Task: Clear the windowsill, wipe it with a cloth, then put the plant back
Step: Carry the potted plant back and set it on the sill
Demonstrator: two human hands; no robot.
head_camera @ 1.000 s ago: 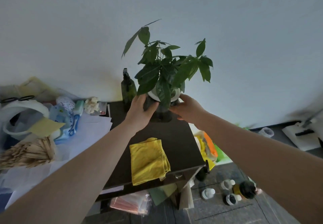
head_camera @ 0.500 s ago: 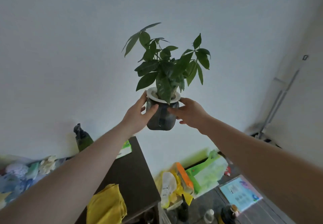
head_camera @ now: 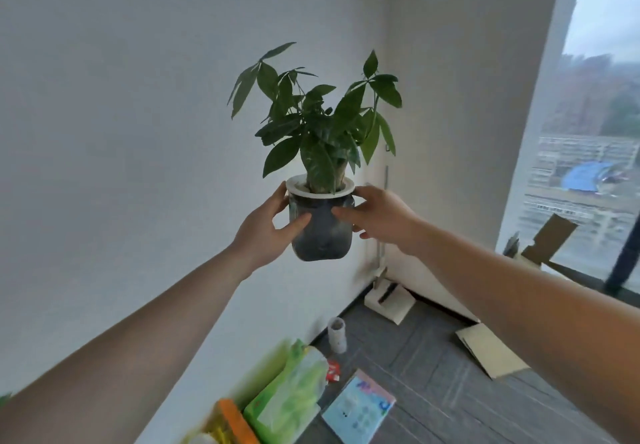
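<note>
Head view, frame centre: potted plant [head_camera: 320,201] held aloft, upright, left hand [head_camera: 266,232] and right hand [head_camera: 379,215] clasping the dark pot's sides below its white rim; likely top-heavy, smooth, breakable, leaves delicate, so grip the pot body.

On the grey carpet-tile floor [head_camera: 433,384] we see a green plastic packet [head_camera: 291,398] by the white wall [head_camera: 104,132], a pale blue booklet [head_camera: 358,409] just beside it, a small white cylindrical container [head_camera: 337,334], a flat beige cardboard sheet [head_camera: 490,350], and a large glass window [head_camera: 588,132] at right.
</note>
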